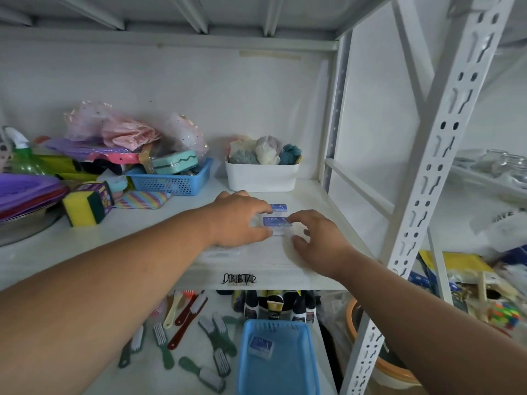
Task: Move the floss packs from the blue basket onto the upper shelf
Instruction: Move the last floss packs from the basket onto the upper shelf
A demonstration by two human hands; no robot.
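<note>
Two small floss packs with blue labels lie on the white upper shelf (159,240): one (277,221) between my hands, the other (279,207) just behind it. My left hand (241,219) rests on the shelf with its fingers touching the left side of the nearer pack. My right hand (316,238) hovers at that pack's right side, fingers spread, its index tip at the pack's edge. Below, on the lower shelf, stands the blue basket (299,366) with one floss pack (261,346) lying in it.
A white bin (261,175) of cloths stands behind the packs. To the left sit a blue mesh tray (171,182) of oddments, a yellow-green sponge (84,206) and purple plates (25,192). A white perforated upright (427,178) rises on the right. Brushes (182,337) and bottles crowd the lower shelf.
</note>
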